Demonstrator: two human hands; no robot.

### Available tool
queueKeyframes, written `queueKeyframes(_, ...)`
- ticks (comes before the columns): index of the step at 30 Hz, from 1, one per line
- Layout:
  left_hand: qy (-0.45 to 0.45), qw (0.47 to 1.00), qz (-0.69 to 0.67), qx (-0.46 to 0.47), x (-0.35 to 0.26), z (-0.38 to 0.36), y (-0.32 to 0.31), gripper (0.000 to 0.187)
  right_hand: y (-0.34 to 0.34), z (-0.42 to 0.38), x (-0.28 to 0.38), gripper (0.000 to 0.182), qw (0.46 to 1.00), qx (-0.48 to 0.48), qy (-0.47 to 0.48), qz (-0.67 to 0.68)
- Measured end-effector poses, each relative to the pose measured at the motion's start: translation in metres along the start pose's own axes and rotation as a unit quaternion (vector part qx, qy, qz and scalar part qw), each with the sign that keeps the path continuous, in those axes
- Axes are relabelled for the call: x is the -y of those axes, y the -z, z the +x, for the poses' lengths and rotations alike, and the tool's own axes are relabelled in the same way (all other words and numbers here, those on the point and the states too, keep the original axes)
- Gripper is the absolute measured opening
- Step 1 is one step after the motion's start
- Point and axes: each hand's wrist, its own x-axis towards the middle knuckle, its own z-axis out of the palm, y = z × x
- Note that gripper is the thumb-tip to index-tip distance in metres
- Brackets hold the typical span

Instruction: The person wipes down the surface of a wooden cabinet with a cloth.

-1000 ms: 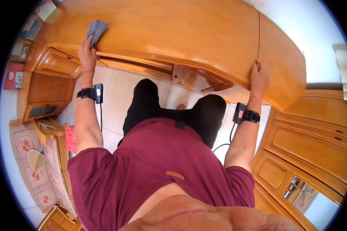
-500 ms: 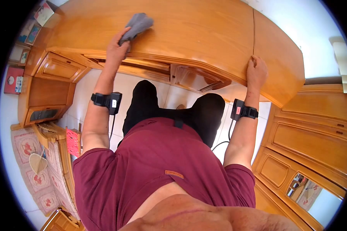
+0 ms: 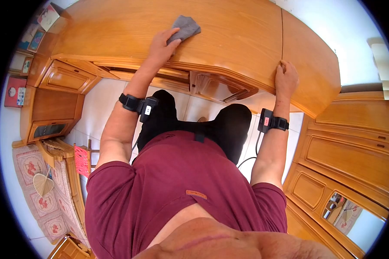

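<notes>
A folded grey cloth (image 3: 186, 29) lies on the glossy wooden cabinet top (image 3: 237, 47). My left hand (image 3: 163, 46) has its fingers closed on the near side of the cloth, pressing it to the wood. At the front edge of the same top, just left of the lower end of the dark seam, rests my right hand (image 3: 286, 79). Its fingers are curled in, and I see nothing in them; their inner side is hidden.
Below the top's front edge, an open compartment (image 3: 160, 77) shows beside a glossy door panel (image 3: 222, 88). Wooden cabinets (image 3: 345, 151) stand at the right. On the left are a low cabinet (image 3: 52, 108), picture boxes (image 3: 36, 39) and a hand fan (image 3: 43, 184) on patterned cushions.
My left hand has slid the grey cloth to the right along the cabinet top. The right hand stays almost in place at the edge.
</notes>
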Motion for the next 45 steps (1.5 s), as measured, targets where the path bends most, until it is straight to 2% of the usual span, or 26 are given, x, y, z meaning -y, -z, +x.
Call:
queueKeyframes(1, 0.0, 1.0, 0.0, 0.001, 0.0, -0.002, 0.004, 0.043, -0.001, 0.0, -0.001, 0.023, 1.0, -0.009, 0.005, 0.0)
queueKeyframes(2, 0.101, 0.988, -0.112, -0.021, -0.001, -0.005, 0.009, 0.042, -0.002, 0.0, -0.003, 0.023, 1.0, -0.009, 0.005, 0.0)
queueKeyframes(3, 0.201, 0.953, -0.221, -0.041, -0.001, -0.007, 0.015, 0.04, -0.002, 0.0, -0.002, 0.023, 1.0, -0.008, 0.002, 0.004)
queueKeyframes(4, 0.201, 0.953, -0.221, -0.04, 0.008, -0.009, 0.023, 0.04, -0.002, 0.0, -0.003, 0.023, 1.0, -0.006, -0.001, 0.008)
queueKeyframes(5, 0.131, 0.987, -0.076, -0.044, 0.024, -0.011, 0.036, 0.04, -0.003, -0.001, -0.003, 0.023, 1.0, -0.006, -0.002, 0.008)
queueKeyframes(6, 0.058, 0.995, 0.071, -0.048, 0.038, -0.014, 0.046, 0.041, -0.004, -0.001, -0.004, 0.023, 1.0, -0.011, 0.0, 0.007)
queueKeyframes(7, 0.059, 0.995, 0.07, -0.048, 0.052, -0.017, 0.053, 0.041, -0.004, 0.0, -0.005, 0.023, 1.0, -0.016, 0.003, 0.005)
queueKeyframes(9, 0.03, 0.951, 0.305, -0.038, 0.069, -0.026, 0.061, 0.035, -0.003, 0.001, -0.005, 0.022, 1.0, -0.011, 0.005, 0.008)
queueKeyframes(10, 0.032, 0.951, 0.305, -0.039, 0.071, -0.03, 0.058, 0.035, -0.002, 0.001, -0.004, 0.022, 1.0, -0.007, 0.005, 0.012)
queueKeyframes(12, 0.014, 0.902, 0.427, -0.059, 0.071, -0.033, 0.052, 0.033, -0.005, 0.001, -0.004, 0.021, 1.0, -0.023, 0.016, 0.01)
queueKeyframes(14, 0.029, 0.899, 0.432, -0.062, 0.065, -0.031, 0.049, 0.034, -0.005, 0.002, -0.007, 0.02, 0.999, -0.04, 0.028, 0.007)
queueKeyframes(16, 0.046, 0.896, 0.436, -0.065, 0.051, -0.025, 0.049, 0.036, -0.001, 0.002, -0.006, 0.019, 1.0, -0.009, 0.019, -0.007)
queueKeyframes(18, 0.151, 0.894, 0.418, 0.049, 0.033, -0.012, 0.059, 0.041, 0.0, 0.004, -0.004, 0.019, 1.0, -0.013, 0.018, 0.008)
queueKeyframes(19, 0.154, 0.894, 0.417, 0.05, 0.027, -0.007, 0.061, 0.041, 0.0, 0.003, -0.004, 0.019, 1.0, -0.017, 0.012, 0.023)
queueKeyframes(21, 0.219, 0.879, 0.419, 0.065, 0.026, 0.006, 0.061, 0.044, -0.001, 0.002, -0.005, 0.019, 0.999, -0.028, 0.028, 0.003)
queueKeyframes(22, 0.221, 0.88, 0.417, 0.064, 0.031, 0.008, 0.056, 0.044, -0.001, 0.003, -0.006, 0.019, 0.998, -0.042, 0.042, -0.016)
queueKeyframes(24, 0.175, 0.864, 0.472, -0.029, 0.039, 0.006, 0.043, 0.046, 0.0, 0.004, -0.008, 0.019, 0.998, -0.036, 0.045, -0.028)
queueKeyframes(32, 0.175, 0.87, 0.461, 0.006, 0.034, 0.008, 0.042, 0.054, 0.016, 0.001, 0.019, 0.021, 0.999, -0.001, 0.015, -0.043)
queueKeyframes(34, 0.187, 0.863, 0.468, 0.021, 0.026, 0.011, 0.039, 0.055, 0.014, -0.002, 0.035, 0.029, 0.986, -0.034, -0.007, -0.164)
queueKeyframes(35, 0.183, 0.861, 0.474, 0.012, 0.023, 0.012, 0.039, 0.056, 0.015, -0.001, 0.043, 0.029, 0.985, -0.032, -0.008, -0.167)
queueKeyframes(37, 0.18, 0.86, 0.477, 0.008, 0.032, 0.008, 0.043, 0.056, 0.0, 0.0, 0.072, 0.04, 0.997, 0.071, -0.023, -0.009)
queueKeyframes(39, 0.188, 0.862, 0.471, 0.002, 0.037, 0.007, 0.043, 0.058, -0.047, -0.014, 0.096, 0.045, 0.997, -0.016, 0.079, -0.003)
queueKeyframes(41, 0.197, 0.86, 0.471, 0.015, 0.039, 0.008, 0.043, 0.058, -0.058, -0.027, 0.154, 0.051, 0.986, 0.0, 0.119, 0.118)
queueKeyframes(43, 0.206, 0.856, 0.473, 0.025, 0.037, 0.01, 0.043, 0.059, -0.055, -0.041, 0.206, 0.057, 0.965, 0.091, 0.091, 0.229)
queueKeyframes(45, 0.205, 0.861, 0.464, 0.023, 0.035, 0.009, 0.045, 0.059, -0.054, -0.05, 0.243, 0.068, 0.932, 0.092, 0.123, 0.329)
